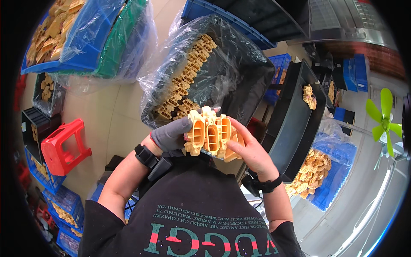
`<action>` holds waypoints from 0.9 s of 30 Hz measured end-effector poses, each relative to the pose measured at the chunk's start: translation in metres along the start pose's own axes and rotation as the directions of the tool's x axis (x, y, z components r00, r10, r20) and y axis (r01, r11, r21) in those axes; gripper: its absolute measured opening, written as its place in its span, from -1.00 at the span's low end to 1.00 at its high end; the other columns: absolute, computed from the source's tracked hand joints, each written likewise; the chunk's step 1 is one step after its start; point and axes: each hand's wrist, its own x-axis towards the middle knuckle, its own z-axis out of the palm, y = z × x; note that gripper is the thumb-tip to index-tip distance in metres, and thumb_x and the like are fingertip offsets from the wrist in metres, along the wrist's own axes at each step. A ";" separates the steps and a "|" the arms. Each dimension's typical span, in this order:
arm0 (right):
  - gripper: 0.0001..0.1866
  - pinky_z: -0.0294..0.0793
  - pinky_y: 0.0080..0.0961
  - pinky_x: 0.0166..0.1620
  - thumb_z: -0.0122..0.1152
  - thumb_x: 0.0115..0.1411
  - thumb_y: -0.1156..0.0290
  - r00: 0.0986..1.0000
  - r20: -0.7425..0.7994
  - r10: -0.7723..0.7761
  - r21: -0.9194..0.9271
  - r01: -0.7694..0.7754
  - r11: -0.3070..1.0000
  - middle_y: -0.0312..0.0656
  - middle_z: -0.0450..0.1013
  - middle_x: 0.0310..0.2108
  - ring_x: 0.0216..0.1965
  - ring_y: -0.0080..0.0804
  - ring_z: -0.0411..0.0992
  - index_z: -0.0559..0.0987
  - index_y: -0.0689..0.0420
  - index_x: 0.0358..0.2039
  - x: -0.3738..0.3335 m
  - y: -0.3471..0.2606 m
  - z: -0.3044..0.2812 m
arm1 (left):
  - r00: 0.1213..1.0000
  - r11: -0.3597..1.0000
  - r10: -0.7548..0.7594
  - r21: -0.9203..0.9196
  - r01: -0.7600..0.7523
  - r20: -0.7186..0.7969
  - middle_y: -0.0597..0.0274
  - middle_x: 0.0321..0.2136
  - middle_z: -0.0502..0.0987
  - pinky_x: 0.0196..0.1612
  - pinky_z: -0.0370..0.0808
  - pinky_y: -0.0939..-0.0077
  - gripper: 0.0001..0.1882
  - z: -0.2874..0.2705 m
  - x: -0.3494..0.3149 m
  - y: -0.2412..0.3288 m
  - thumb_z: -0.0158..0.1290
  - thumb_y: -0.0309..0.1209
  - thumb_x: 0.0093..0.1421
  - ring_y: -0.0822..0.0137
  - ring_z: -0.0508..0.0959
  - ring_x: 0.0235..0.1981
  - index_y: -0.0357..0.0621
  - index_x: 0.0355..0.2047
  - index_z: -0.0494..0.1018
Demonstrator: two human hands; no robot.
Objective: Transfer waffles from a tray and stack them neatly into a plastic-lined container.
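Note:
Several yellow plastic molded parts (210, 136), with oblong openings, are stacked side by side between my two hands in front of my chest. My left hand (172, 135), in a grey glove, closes on the left end of the stack. At the right end my bare right hand (250, 154) grips with the thumb in front and the fingers behind. Just beyond my hands stands a black crate (239, 81) lined with clear plastic film. Rows of the same yellow parts (184, 77) lie along its left side.
On the right a long black tray (291, 124) holds a small group of yellow parts (309, 97). Beside it is a blue crate (329, 188) of loose parts. A red stool (64, 147) stands left, a blue bin (85, 64) upper left, and a green fan (385, 124) far right.

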 end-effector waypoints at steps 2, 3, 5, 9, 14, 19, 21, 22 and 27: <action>-0.28 0.24 -0.49 0.20 0.27 0.16 0.39 0.998 -0.064 -0.019 0.086 0.025 0.996 -0.21 0.28 0.13 0.16 -0.47 0.25 0.16 0.07 0.29 -0.002 0.010 0.004 | 1.000 1.000 0.006 -0.014 -0.007 -0.023 0.09 0.24 0.20 0.30 0.14 0.33 0.06 0.006 -0.001 0.004 0.12 0.17 0.07 0.26 0.26 0.24 -0.15 0.36 -0.12; -0.20 0.23 -0.47 0.21 0.31 0.12 0.43 0.991 -0.130 -0.039 0.163 0.060 0.985 -0.19 0.24 0.16 0.18 -0.44 0.24 0.09 0.06 0.31 -0.003 0.014 0.005 | 0.999 1.000 0.018 -0.025 -0.019 -0.041 0.09 0.24 0.19 0.30 0.14 0.33 0.05 0.007 -0.002 0.005 0.12 0.17 0.08 0.26 0.26 0.24 -0.14 0.36 -0.12; -0.07 0.24 -0.43 0.23 0.35 0.07 0.47 0.985 -0.161 -0.058 0.222 0.093 0.971 -0.16 0.16 0.21 0.22 -0.37 0.21 -0.03 0.04 0.34 -0.002 0.026 0.002 | 0.999 0.999 0.038 0.002 -0.038 -0.038 0.09 0.25 0.18 0.30 0.15 0.34 0.05 0.005 0.003 0.001 0.10 0.17 0.09 0.26 0.25 0.25 -0.16 0.36 -0.12; -0.02 0.24 -0.39 0.24 0.38 0.04 0.48 0.948 -0.206 -0.241 0.205 0.283 0.937 -0.17 0.11 0.24 0.24 -0.35 0.18 -0.06 0.03 0.35 0.000 0.026 0.001 | 0.998 0.999 0.054 0.004 -0.054 -0.027 0.09 0.26 0.16 0.30 0.15 0.35 0.04 0.005 0.014 -0.006 0.09 0.17 0.11 0.27 0.24 0.26 -0.21 0.35 -0.12; 0.04 0.22 -0.37 0.25 0.38 0.03 0.53 0.965 -0.078 -0.250 0.197 0.261 0.945 -0.16 0.03 0.29 0.27 -0.35 0.14 -0.13 0.01 0.37 0.000 0.029 -0.012 | 0.996 0.997 0.071 0.031 -0.070 -0.045 0.09 0.28 0.14 0.30 0.14 0.35 -0.01 0.007 0.026 -0.012 0.04 0.16 0.15 0.27 0.22 0.27 -0.19 0.35 -0.11; 0.05 0.22 -0.39 0.25 0.35 0.05 0.58 0.978 -0.057 -0.201 0.199 0.208 0.958 -0.14 0.06 0.29 0.27 -0.36 0.15 -0.18 0.02 0.38 0.004 0.025 -0.025 | 0.995 0.997 0.079 0.033 -0.077 -0.061 0.13 0.30 0.08 0.31 0.13 0.35 -0.01 0.003 0.037 -0.021 0.00 0.18 0.16 0.27 0.19 0.29 -0.17 0.36 -0.14; 0.05 0.23 -0.41 0.25 0.33 0.05 0.59 0.975 -0.062 -0.214 0.188 0.222 0.957 -0.14 0.10 0.27 0.26 -0.37 0.16 -0.17 0.02 0.38 0.003 0.026 -0.029 | 0.995 0.996 0.066 0.063 -0.061 -0.076 0.13 0.31 0.07 0.31 0.13 0.35 -0.01 0.003 0.040 -0.021 0.00 0.18 0.17 0.27 0.18 0.29 -0.16 0.36 -0.16; 0.04 0.23 -0.41 0.24 0.33 0.06 0.60 0.978 -0.061 -0.197 0.204 0.206 0.957 -0.14 0.10 0.27 0.26 -0.38 0.16 -0.17 0.02 0.38 0.002 0.027 -0.031 | 0.995 0.995 0.064 0.081 -0.057 -0.080 0.13 0.31 0.07 0.31 0.13 0.35 -0.01 0.005 0.041 -0.021 0.00 0.18 0.17 0.28 0.18 0.29 -0.17 0.36 -0.16; 0.03 0.24 -0.41 0.24 0.32 0.06 0.61 0.986 -0.040 -0.160 0.269 0.165 0.949 -0.16 0.11 0.27 0.26 -0.38 0.17 -0.16 0.01 0.38 -0.001 0.030 -0.040 | 0.993 0.988 0.060 0.147 -0.045 -0.100 0.13 0.31 0.07 0.31 0.13 0.34 -0.02 0.004 0.047 -0.022 0.00 0.17 0.17 0.28 0.17 0.30 -0.17 0.36 -0.15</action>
